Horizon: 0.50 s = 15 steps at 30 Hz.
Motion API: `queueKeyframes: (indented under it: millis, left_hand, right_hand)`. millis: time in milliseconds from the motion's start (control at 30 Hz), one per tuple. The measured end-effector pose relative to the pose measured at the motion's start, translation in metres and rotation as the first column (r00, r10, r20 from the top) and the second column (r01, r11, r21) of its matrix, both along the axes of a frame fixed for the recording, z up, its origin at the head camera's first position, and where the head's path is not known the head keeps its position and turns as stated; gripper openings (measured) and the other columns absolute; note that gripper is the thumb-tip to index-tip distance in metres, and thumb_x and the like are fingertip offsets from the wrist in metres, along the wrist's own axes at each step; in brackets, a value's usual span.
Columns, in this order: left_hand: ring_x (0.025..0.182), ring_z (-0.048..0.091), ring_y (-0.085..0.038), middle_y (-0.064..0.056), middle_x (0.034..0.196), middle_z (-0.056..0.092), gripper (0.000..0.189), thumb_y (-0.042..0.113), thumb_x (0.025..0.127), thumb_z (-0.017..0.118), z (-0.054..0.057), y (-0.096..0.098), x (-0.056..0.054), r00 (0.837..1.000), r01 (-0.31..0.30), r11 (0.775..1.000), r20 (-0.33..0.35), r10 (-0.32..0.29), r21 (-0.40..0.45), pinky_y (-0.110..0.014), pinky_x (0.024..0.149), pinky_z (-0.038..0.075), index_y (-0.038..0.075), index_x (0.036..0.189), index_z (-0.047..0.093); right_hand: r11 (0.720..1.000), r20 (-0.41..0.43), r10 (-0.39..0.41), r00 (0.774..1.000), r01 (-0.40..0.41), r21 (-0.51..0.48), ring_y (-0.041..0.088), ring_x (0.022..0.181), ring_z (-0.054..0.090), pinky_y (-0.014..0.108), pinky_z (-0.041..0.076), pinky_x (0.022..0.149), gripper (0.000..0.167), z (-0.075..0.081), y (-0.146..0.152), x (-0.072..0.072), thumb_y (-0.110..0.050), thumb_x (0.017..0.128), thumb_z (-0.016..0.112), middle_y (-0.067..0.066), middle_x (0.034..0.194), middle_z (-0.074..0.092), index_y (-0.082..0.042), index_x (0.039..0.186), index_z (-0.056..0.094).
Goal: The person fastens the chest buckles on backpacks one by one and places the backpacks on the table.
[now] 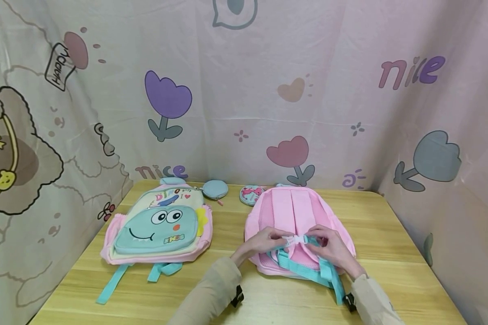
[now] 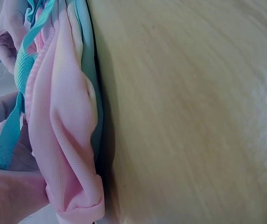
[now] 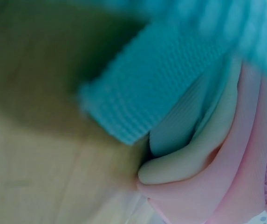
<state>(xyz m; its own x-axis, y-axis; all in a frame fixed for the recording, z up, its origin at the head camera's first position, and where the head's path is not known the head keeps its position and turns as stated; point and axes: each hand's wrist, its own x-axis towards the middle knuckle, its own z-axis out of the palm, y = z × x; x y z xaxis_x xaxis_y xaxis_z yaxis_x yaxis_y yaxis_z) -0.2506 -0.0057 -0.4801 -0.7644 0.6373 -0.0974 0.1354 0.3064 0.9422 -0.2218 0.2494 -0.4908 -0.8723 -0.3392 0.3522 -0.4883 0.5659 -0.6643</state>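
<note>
A pink backpack (image 1: 282, 203) lies on the table with its padded shoulder straps and mesh back facing up. Across those straps runs a small white plastic buckle (image 1: 299, 239) with teal webbing at its ends. My left hand (image 1: 262, 240) pinches the buckle's left end, while my right hand (image 1: 331, 246) pinches its right end by the webbing. Whether the buckle's halves are fully locked cannot be made out. Loose teal straps (image 1: 305, 271) hang below the hands over the backpack's lower edge. In the left wrist view, the backpack's pink side (image 2: 65, 126) hides part of the left fingers.
A second backpack (image 1: 158, 225) with a dinosaur face lies face up on the left, its teal straps (image 1: 111, 284) trailing toward the front. A round blue pouch (image 1: 215, 189) and a patterned round pouch (image 1: 251, 194) lie near the table's back edge. Printed curtains (image 1: 236, 90) surround the wooden table (image 1: 386, 253).
</note>
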Motion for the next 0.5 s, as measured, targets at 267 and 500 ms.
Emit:
queueKeyframes:
  millis: [267, 500]
  left_hand:
    - [0.057, 0.040, -0.004, -0.022, 0.098, 0.076, 0.036, 0.013, 0.100, 0.058, 0.0013, 0.0012, -0.0004, 1.000, 0.016, 1.000, -0.017, -0.016, -0.018, -0.017, 0.054, 0.034, 0.009, 0.136, 0.064]
    - [0.071, 0.053, -0.003, -0.023, 0.100, 0.075, 0.038, 0.014, 0.101, 0.057, 0.0017, -0.0001, -0.0015, 0.999, 0.042, 0.999, -0.029, -0.043, -0.019, -0.017, 0.063, 0.039, 0.011, 0.139, 0.062]
  right_hand:
    - [1.000, 0.008, 0.017, 1.000, -0.017, -0.015, 0.017, 0.068, 0.050, 0.018, 0.040, 0.060, 0.024, 0.0011, -0.0011, 0.0024, -0.007, 0.081, 0.081, 0.003, 0.098, 0.068, -0.010, 0.105, 0.077]
    - [0.994, 0.017, 0.083, 0.996, -0.081, -0.070, 0.017, 0.071, 0.049, 0.020, 0.039, 0.061, 0.026, 0.0023, 0.0011, 0.0036, -0.005, 0.086, 0.077, 0.007, 0.104, 0.067, -0.011, 0.111, 0.075]
